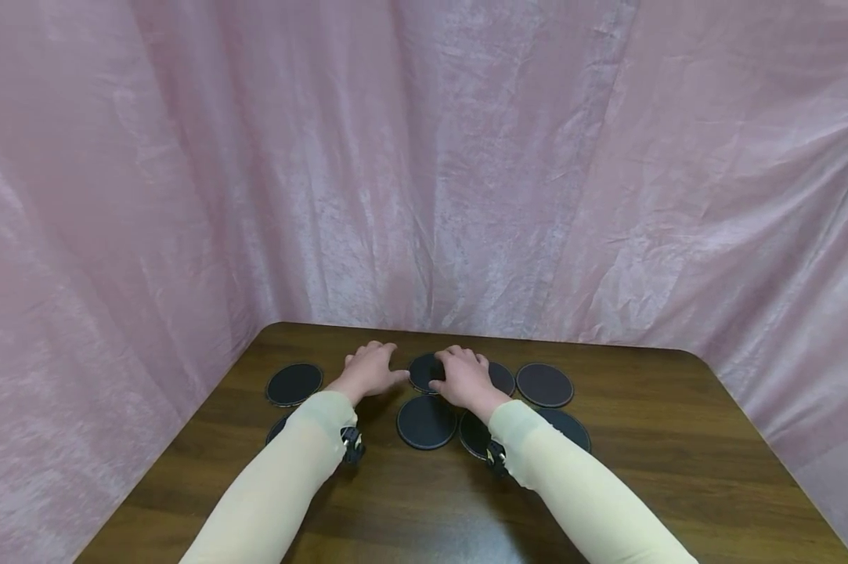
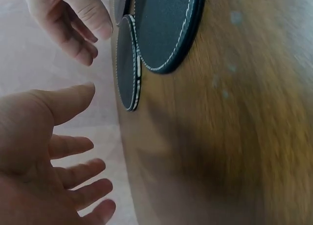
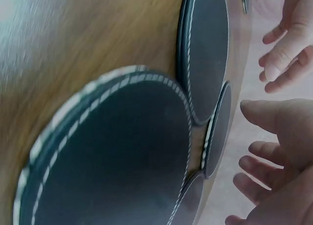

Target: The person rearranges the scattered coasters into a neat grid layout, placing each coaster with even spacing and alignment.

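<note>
Round black coasters with pale stitched edges lie on the wooden table. My left hand point(image 1: 371, 370) hovers above the wood, between a coaster at the far left point(image 1: 294, 385) and the right-hand group, fingers spread and holding nothing. Over that group hangs my right hand point(image 1: 466, 377), also holding nothing and partly covering a back coaster point(image 1: 501, 379). Nearest its thumb is another back coaster point(image 1: 424, 371). In the left wrist view, the fingers of the left hand point(image 2: 34, 156) are loosely bent. The right wrist view shows a large coaster point(image 3: 122, 156) beneath the right hand point(image 3: 283, 161).
A front coaster point(image 1: 427, 422) and a back-right coaster point(image 1: 545, 385) lie around the right hand. The sleeves partly hide others, including one coaster point(image 1: 568, 430) on the right. Behind the table point(image 1: 649, 439) hangs a pink curtain point(image 1: 424, 172).
</note>
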Demonstrator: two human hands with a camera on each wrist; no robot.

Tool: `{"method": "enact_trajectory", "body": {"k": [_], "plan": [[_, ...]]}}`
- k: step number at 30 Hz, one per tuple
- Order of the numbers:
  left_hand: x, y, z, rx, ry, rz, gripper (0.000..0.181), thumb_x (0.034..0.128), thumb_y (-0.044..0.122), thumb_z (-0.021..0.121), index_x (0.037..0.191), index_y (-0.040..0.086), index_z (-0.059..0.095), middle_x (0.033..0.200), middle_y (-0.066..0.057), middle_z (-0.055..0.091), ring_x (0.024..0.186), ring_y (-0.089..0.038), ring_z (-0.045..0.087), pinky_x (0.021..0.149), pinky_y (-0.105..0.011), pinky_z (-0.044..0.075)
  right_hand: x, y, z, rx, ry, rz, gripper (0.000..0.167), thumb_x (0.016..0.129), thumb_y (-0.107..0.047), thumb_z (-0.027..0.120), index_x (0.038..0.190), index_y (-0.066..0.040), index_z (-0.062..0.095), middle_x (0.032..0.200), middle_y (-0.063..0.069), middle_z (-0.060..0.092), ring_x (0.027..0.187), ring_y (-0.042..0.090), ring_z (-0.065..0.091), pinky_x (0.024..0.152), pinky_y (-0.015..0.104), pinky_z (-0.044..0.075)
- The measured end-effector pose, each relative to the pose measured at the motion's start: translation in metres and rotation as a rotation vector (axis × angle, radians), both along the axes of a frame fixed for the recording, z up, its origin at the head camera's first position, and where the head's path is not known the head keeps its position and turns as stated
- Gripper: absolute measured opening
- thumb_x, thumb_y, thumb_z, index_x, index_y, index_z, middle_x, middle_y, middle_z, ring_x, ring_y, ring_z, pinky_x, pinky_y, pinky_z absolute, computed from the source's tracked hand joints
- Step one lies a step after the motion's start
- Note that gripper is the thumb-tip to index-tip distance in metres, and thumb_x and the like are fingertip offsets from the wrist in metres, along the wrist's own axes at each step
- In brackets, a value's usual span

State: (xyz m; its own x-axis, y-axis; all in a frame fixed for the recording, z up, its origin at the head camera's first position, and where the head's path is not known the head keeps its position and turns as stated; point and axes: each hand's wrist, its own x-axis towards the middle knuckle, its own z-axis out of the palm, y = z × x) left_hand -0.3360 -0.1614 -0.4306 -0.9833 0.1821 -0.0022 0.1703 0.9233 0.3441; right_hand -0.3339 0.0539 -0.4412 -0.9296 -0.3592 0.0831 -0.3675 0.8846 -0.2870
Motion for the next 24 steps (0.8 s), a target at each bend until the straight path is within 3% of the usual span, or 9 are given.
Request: {"method": "enact_trajectory", "body": {"k": [10,15,24], "plan": [[0.012,-0.028,0.008,-0.025,0.045,0.045,0.081,0.108,0.046,0.072,0.168,0.0,0.041,0.174,-0.029,0.031,0.162,-0.05,0.027,0.124,-0.074,0.023,0.01,-0.015,0.001,-0.011,0.013,0.109,0.073,0.107,-0.044,0.075,0.166,-0.008,0.049,0.172,0.015,0.044,0.162,0.04,0.033,0.127,0.073,0.019],[0.022,-0.044,0.011,-0.034,0.048,0.06,0.083,0.1086,0.047,0.071,0.17,0.0,0.038,0.177,-0.029,0.025,0.164,-0.05,0.02,0.126,-0.073,0.018,0.016,-0.023,0.001,-0.007,0.008,0.142,0.078,0.107,-0.048,0.073,0.169,-0.01,0.045,0.175,0.014,0.04,0.164,0.038,0.029,0.127,0.072,0.018],[0.038,-0.068,0.008,-0.068,0.074,0.077,0.083,0.109,0.047,0.07,0.168,-0.003,0.039,0.177,-0.032,0.022,0.163,-0.054,0.017,0.124,-0.078,0.015,0.027,-0.039,0.006,-0.017,0.016,0.184,0.082,0.106,-0.051,0.074,0.17,-0.009,0.043,0.176,0.013,0.038,0.165,0.035,0.028,0.129,0.07,0.018]]}}
